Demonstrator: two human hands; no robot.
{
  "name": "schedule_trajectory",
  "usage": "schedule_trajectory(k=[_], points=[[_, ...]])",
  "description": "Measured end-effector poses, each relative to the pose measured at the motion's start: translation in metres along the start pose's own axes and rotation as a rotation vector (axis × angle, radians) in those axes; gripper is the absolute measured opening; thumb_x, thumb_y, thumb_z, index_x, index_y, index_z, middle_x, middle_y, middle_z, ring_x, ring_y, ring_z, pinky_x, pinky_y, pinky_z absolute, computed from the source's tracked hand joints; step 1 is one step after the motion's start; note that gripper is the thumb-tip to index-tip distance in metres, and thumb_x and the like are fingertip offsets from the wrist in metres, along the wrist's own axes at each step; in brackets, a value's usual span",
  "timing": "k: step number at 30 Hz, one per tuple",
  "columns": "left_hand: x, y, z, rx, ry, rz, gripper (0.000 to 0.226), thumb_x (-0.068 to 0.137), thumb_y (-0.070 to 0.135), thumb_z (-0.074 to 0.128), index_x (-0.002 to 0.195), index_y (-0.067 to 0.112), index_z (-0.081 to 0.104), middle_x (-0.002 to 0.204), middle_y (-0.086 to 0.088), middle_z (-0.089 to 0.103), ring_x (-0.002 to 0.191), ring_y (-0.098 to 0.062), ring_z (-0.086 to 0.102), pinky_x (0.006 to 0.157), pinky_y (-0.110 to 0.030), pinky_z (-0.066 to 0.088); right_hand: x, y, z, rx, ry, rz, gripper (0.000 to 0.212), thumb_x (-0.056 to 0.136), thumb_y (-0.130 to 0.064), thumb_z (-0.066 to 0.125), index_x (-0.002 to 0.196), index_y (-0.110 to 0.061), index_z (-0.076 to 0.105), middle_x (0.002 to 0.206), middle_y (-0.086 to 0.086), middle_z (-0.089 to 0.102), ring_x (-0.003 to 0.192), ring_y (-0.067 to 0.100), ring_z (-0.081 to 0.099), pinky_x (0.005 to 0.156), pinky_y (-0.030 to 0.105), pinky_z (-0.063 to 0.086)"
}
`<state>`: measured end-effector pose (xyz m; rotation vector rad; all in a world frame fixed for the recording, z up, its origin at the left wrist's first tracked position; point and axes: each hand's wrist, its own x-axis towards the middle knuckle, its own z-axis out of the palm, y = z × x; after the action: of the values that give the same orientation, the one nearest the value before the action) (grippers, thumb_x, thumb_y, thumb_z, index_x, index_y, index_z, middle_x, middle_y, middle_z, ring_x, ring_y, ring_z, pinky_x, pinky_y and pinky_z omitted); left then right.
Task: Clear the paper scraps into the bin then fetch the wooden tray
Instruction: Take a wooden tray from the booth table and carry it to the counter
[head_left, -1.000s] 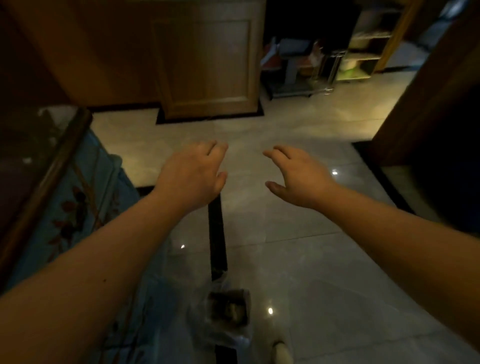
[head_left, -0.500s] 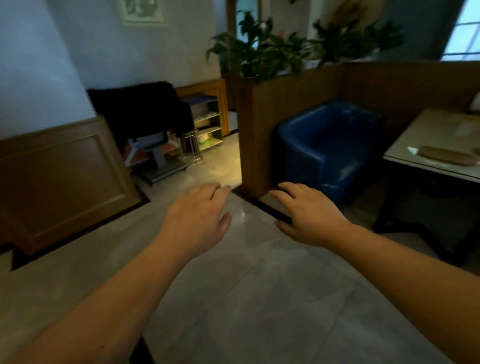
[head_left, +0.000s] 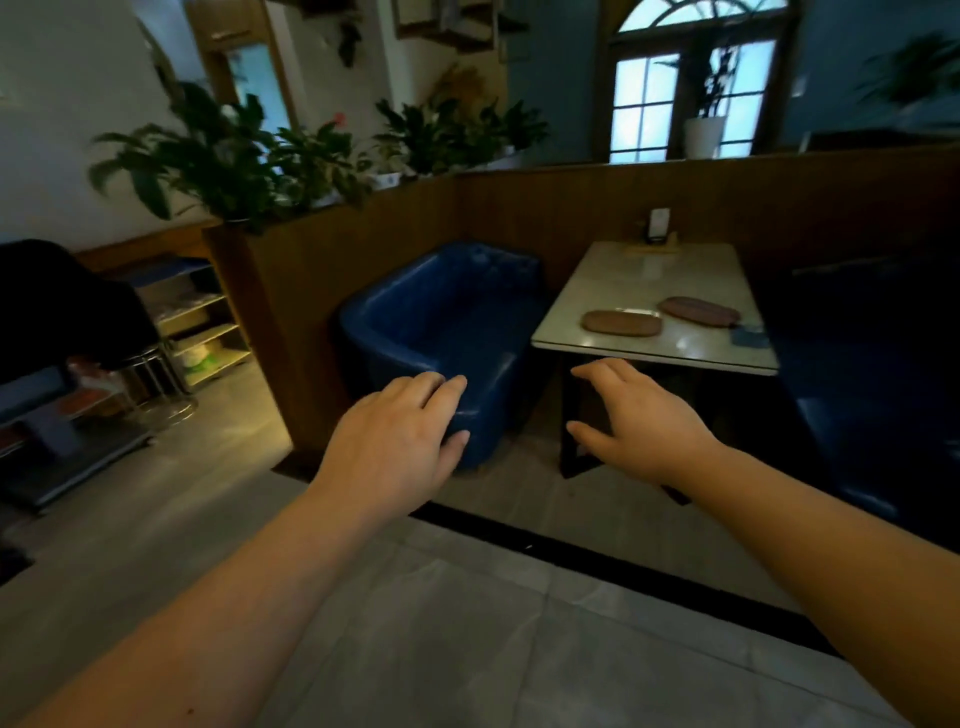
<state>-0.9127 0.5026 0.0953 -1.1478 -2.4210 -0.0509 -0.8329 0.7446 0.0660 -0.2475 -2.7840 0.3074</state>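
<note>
Two flat oval wooden trays lie on a white table (head_left: 613, 280): the nearer wooden tray (head_left: 621, 322) by the front edge, the other wooden tray (head_left: 698, 310) behind it to the right. My left hand (head_left: 400, 441) and my right hand (head_left: 636, 421) are held out in front of me, palms down, fingers apart, holding nothing. Both hands are well short of the table. No bin or paper scraps are in sight.
A blue armchair (head_left: 441, 332) stands left of the table, a dark blue seat (head_left: 872, 395) to its right. A wooden partition (head_left: 519, 218) topped with plants runs behind. A shelf unit (head_left: 200, 322) and a cart (head_left: 62, 431) stand at the left. Grey tiled floor lies ahead.
The view has swung up and to the right, from the floor and a bag-lined bin to the booth with the table and trays. Both hands stay open and empty.
</note>
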Motion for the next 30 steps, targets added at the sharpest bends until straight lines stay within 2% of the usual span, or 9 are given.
schedule_trajectory(k=[8,12,13,14,16,21,30], points=[[0.131,0.051,0.059,-0.113,0.008,0.153,0.056,0.090,0.042,0.047,0.139,0.015,0.040,0.134,-0.005,0.053,0.116,-0.022,0.054,0.084,-0.040,0.053,0.048,0.129,-0.010,0.082,0.095,0.263,0.067,0.083,-0.056,0.058,0.140,-0.033,0.031,0.141,-0.004,0.046,0.118,0.015,0.054,0.085,0.037,0.054],[0.163,0.053,0.083,-0.115,0.022,0.176,0.058,0.091,0.045,0.046,0.140,0.017,0.037,0.135,-0.002,0.051,0.116,-0.020,0.053,0.083,-0.037,0.052,0.062,0.153,-0.003,0.082,0.084,0.340,0.069,0.081,-0.058,0.059,0.139,-0.035,0.031,0.139,-0.005,0.049,0.115,0.013,0.057,0.084,0.036,0.055],[0.235,0.054,0.129,-0.130,0.012,0.230,0.058,0.091,0.046,0.045,0.141,0.017,0.036,0.136,-0.001,0.051,0.117,-0.019,0.053,0.083,-0.037,0.052,0.106,0.204,0.008,0.060,0.114,0.423,0.068,0.081,-0.057,0.060,0.139,-0.034,0.032,0.138,-0.006,0.050,0.113,0.012,0.057,0.083,0.035,0.054],[0.253,0.051,0.144,-0.141,0.010,0.226,0.058,0.091,0.046,0.045,0.141,0.018,0.036,0.135,-0.001,0.051,0.117,-0.019,0.053,0.083,-0.036,0.052,0.116,0.217,0.013,0.080,0.132,0.458,0.068,0.081,-0.056,0.060,0.139,-0.033,0.033,0.137,-0.006,0.051,0.110,0.010,0.058,0.083,0.033,0.054],[0.273,0.053,0.150,-0.180,-0.004,0.258,0.056,0.090,0.046,0.047,0.138,0.017,0.041,0.131,-0.001,0.054,0.113,-0.020,0.055,0.078,-0.036,0.054,0.120,0.224,0.015,0.097,0.110,0.475,0.067,0.081,-0.054,0.061,0.139,-0.033,0.034,0.134,-0.007,0.054,0.105,0.008,0.059,0.082,0.031,0.054],[0.382,0.027,0.225,-0.215,-0.020,0.294,0.051,0.088,0.045,0.050,0.130,0.016,0.047,0.118,-0.002,0.061,0.101,-0.021,0.061,0.066,-0.035,0.055,0.196,0.278,0.042,0.020,0.117,0.558,0.063,0.082,-0.054,0.061,0.136,-0.035,0.034,0.133,-0.008,0.054,0.107,0.007,0.059,0.080,0.030,0.054],[0.528,0.014,0.334,-0.273,-0.161,0.286,0.056,0.091,0.050,0.042,0.139,0.023,0.034,0.134,0.003,0.051,0.114,-0.017,0.052,0.074,-0.033,0.050,0.293,0.374,0.072,-0.099,0.047,0.609,0.065,0.083,-0.059,0.054,0.138,-0.035,0.030,0.136,-0.006,0.051,0.107,0.011,0.061,0.074,0.031,0.055]])
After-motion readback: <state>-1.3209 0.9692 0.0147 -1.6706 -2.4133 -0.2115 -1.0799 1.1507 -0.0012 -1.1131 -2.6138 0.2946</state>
